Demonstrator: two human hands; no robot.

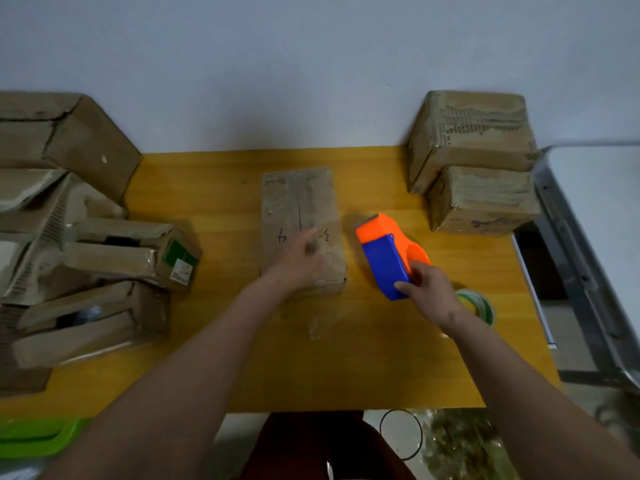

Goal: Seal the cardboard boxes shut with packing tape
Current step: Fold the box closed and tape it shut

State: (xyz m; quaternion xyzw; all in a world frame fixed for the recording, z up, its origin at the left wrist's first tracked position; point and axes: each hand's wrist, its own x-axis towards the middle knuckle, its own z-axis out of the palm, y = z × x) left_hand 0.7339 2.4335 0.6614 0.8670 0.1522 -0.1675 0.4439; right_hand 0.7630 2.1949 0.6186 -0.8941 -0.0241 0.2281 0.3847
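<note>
Right hand [427, 289] round tape dispenser [389, 254], nose away; box [301, 209] lengthwise.

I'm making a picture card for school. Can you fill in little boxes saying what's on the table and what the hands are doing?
Table: yellow wooden table
Middle: cardboard box, lying flat, writing on top
Left hand: resting on the box, blurred
Right hand: grips the orange and blue tape dispenser
Left side: pile of open boxes
Far right: two stacked boxes
</note>
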